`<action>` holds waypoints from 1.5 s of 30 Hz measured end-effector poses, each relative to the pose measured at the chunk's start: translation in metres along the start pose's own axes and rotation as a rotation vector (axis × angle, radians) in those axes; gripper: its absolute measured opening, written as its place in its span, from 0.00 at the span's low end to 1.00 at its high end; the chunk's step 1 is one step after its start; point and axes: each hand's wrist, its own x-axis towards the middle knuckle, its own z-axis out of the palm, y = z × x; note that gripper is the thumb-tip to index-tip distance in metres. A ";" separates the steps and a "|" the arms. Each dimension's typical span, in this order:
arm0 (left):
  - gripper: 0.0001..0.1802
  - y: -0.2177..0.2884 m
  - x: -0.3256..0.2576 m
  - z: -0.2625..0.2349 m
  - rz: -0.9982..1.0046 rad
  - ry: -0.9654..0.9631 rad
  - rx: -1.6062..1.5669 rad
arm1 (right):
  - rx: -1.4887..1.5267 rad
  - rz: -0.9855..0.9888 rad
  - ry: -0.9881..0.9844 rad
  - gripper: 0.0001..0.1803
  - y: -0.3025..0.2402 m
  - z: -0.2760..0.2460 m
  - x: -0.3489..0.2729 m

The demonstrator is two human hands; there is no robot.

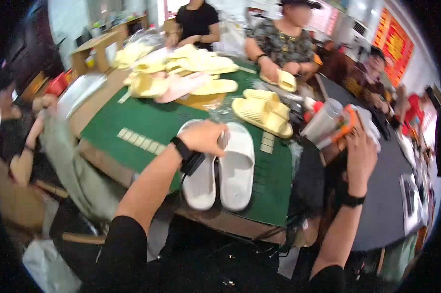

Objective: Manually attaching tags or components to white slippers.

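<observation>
A pair of white slippers (237,183) lies side by side on the green mat (152,122), open heels toward me. My left hand (206,136) is over the left slipper's strap, with thumb and fingers apart at the gap between the two straps. The hand hides most of that strap. Over to the right, my right hand (362,156) reaches out with fingers extended beside an orange object (346,128), whose kind I cannot make out. A clear plastic cylinder (324,122) leans just left of it. Whether the right fingers touch the orange object is unclear.
Pale yellow slippers (215,88) are heaped at the far left of the mat, with a pink one (181,87) among them. A yellow pair (262,112) lies behind the white slippers. Across the table a person (284,44) handles another yellow slipper (287,81). A dark table (384,195) adjoins on the right.
</observation>
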 end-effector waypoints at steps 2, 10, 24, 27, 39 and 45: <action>0.38 -0.017 -0.012 -0.023 -0.123 0.071 0.092 | 0.000 0.070 -0.201 0.26 0.011 0.009 -0.006; 0.42 -0.112 -0.081 -0.078 -0.519 0.317 0.139 | -0.014 0.174 -0.341 0.27 0.010 0.017 -0.015; 0.43 -0.118 -0.073 -0.047 -0.593 0.326 0.295 | 0.033 0.077 -0.193 0.23 0.027 0.040 -0.014; 0.42 -0.080 -0.063 -0.051 -0.454 0.436 0.328 | 0.113 0.138 -0.107 0.19 0.023 0.015 -0.012; 0.56 0.152 -0.011 0.001 0.461 0.481 -0.382 | 0.537 -0.049 0.211 0.10 -0.037 -0.110 0.017; 0.51 0.184 -0.004 0.058 0.271 0.574 -0.601 | 0.866 -0.180 0.003 0.12 -0.111 -0.090 -0.022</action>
